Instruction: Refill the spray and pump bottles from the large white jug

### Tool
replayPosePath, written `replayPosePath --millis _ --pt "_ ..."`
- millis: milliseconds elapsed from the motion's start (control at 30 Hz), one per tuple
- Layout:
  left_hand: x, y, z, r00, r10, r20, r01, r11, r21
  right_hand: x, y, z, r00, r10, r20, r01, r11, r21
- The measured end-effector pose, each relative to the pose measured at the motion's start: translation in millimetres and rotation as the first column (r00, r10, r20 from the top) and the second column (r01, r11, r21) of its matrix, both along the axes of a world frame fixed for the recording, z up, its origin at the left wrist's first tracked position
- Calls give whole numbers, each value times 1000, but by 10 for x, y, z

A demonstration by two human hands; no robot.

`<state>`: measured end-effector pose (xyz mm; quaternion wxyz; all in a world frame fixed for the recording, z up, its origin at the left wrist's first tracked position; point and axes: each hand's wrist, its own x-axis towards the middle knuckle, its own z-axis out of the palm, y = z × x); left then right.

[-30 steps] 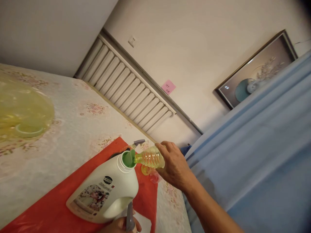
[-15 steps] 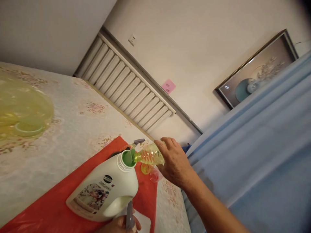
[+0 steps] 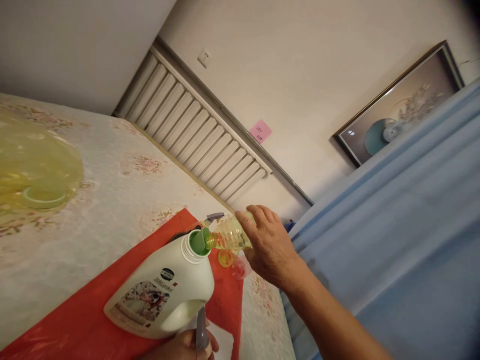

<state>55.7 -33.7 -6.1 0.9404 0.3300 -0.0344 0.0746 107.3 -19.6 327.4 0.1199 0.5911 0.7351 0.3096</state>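
A white jug (image 3: pixel 165 280) with a printed label and a green pouring spout (image 3: pixel 199 242) in its neck stands on a red sheet (image 3: pixel 71 310). My right hand (image 3: pixel 268 240) is closed round a small clear bottle (image 3: pixel 232 234) of yellowish tint. The bottle is tipped, and its narrow mouth is at the green spout. At the bottom edge my left hand (image 3: pixel 183 345), partly cut off, is closed on a grey spray head (image 3: pixel 201 330) beside the jug's handle. Another grey spray head (image 3: pixel 215 216) shows behind the jug's neck.
A yellow round piece (image 3: pixel 225 258) and a pink one (image 3: pixel 238 268) lie beyond the jug. A translucent yellow container (image 3: pixel 41 165) stands on the floral cloth (image 3: pixel 108 215) at left. A white radiator (image 3: pixel 198 120) runs along the wall, and a blue curtain (image 3: pixel 405 225) hangs at right.
My right hand and the base of the bottle have risen slightly, with the bottle's mouth still at the spout. My left hand holds nearly the same place.
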Motion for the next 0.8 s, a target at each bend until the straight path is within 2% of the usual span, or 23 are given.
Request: replayPosePath --millis 267,533,800 --pt "-40 -12 52 999 33 -21 -34 999 -26 -74 6 28 998 15 63 -15 1000 -3" --pt "-15 -14 -25 1000 17 4 -16 1000 -21 -101 5 45 998 12 67 -10 1000 -21" --pt "-1 -49 -13 998 52 -20 -53 997 -55 -100 -3 41 998 23 60 -23 1000 -10"
